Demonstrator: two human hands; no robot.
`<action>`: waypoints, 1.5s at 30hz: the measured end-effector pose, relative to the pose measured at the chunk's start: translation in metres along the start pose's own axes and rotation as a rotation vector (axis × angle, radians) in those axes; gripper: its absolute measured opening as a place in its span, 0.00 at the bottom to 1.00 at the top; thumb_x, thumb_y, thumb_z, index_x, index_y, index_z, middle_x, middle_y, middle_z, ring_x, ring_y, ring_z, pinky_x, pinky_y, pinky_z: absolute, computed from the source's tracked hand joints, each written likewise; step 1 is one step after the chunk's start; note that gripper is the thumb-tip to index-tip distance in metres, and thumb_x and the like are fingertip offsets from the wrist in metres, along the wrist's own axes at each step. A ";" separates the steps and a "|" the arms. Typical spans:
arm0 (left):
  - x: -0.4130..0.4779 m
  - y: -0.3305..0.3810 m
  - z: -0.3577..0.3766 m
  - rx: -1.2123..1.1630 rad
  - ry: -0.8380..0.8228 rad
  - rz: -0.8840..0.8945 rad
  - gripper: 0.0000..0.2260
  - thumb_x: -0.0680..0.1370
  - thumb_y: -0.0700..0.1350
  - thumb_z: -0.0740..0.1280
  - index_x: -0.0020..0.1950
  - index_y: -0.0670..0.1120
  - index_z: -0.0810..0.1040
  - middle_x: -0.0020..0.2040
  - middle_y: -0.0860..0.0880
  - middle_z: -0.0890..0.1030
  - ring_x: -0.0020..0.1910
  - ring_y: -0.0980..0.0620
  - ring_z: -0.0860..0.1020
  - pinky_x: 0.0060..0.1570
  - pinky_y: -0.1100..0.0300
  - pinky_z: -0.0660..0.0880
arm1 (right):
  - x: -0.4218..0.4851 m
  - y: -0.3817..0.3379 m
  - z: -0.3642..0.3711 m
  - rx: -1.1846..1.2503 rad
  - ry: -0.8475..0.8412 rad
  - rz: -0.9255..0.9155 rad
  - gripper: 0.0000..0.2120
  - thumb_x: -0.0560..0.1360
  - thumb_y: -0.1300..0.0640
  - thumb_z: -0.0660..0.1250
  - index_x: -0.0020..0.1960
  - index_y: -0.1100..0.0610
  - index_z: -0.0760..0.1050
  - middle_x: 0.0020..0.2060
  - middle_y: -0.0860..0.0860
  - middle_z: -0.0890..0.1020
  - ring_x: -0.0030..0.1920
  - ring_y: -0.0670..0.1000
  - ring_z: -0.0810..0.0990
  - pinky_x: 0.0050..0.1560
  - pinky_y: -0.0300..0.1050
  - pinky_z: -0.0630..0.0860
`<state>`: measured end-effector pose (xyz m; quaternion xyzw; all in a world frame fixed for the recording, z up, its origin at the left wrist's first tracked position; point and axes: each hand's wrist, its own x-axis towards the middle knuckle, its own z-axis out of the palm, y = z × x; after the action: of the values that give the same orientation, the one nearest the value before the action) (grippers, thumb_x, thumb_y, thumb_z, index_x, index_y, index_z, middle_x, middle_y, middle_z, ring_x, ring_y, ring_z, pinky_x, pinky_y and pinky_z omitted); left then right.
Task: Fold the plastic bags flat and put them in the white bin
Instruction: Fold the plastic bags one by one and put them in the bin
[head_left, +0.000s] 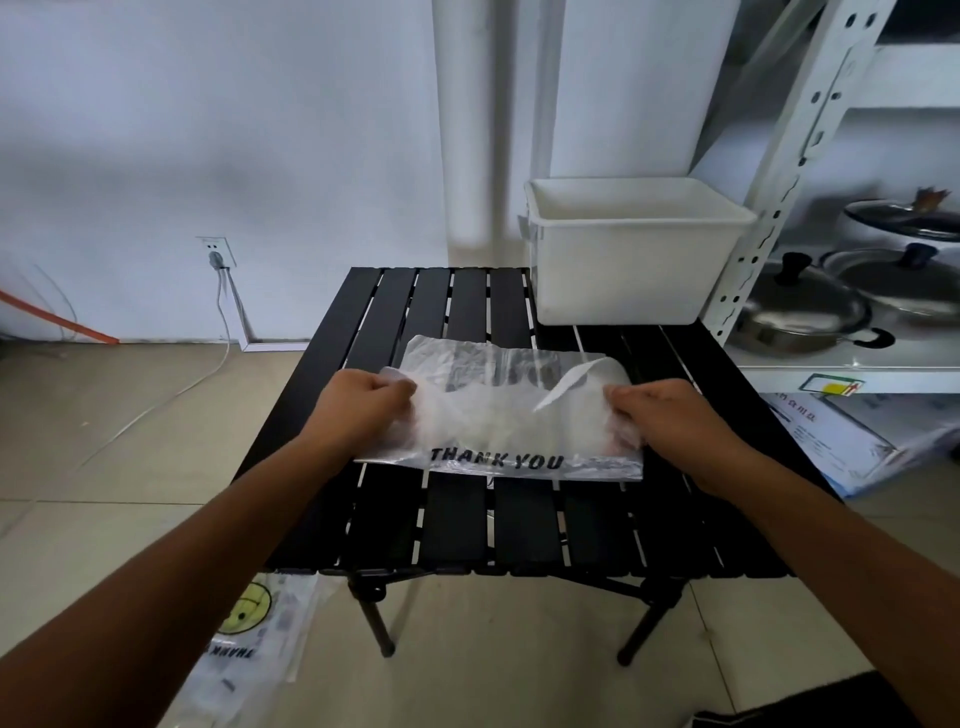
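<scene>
Both bare arms reach forward from the lower corners, forearms angled inward. The left hand (366, 402) and the right hand (660, 410) lie level, well apart, knuckles up, fingers curled, each pinching one side of the plastic bag (498, 415). Both wrists are held roughly straight.

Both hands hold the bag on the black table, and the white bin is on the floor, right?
No. The head view shows the bin on the table, at its far right corner, not the floor. The left hand and right hand do hold the bag.
</scene>
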<state>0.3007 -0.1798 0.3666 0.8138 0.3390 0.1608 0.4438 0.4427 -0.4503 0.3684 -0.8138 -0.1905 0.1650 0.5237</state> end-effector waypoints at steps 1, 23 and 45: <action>0.005 0.003 0.000 0.080 0.009 -0.042 0.15 0.77 0.47 0.68 0.34 0.39 0.81 0.27 0.48 0.75 0.29 0.51 0.74 0.35 0.61 0.70 | 0.002 -0.002 0.001 -0.038 0.035 -0.003 0.22 0.80 0.52 0.65 0.30 0.62 0.75 0.26 0.52 0.77 0.27 0.47 0.78 0.43 0.46 0.75; 0.030 -0.005 0.000 0.079 0.094 -0.019 0.27 0.76 0.58 0.70 0.68 0.41 0.75 0.63 0.42 0.79 0.61 0.43 0.78 0.62 0.51 0.72 | 0.026 -0.002 0.010 -0.390 0.147 0.108 0.12 0.68 0.61 0.66 0.28 0.60 0.69 0.23 0.54 0.77 0.27 0.54 0.73 0.30 0.44 0.68; -0.045 -0.014 -0.046 -0.044 -0.349 -0.098 0.26 0.71 0.38 0.76 0.66 0.46 0.72 0.34 0.45 0.83 0.23 0.55 0.70 0.22 0.67 0.66 | -0.025 -0.008 -0.025 -0.359 -0.125 0.292 0.40 0.69 0.57 0.79 0.75 0.59 0.63 0.46 0.55 0.78 0.39 0.51 0.80 0.33 0.43 0.74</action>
<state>0.2374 -0.1779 0.3824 0.8020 0.2925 0.0030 0.5209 0.4309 -0.4790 0.3877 -0.9010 -0.1289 0.2524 0.3283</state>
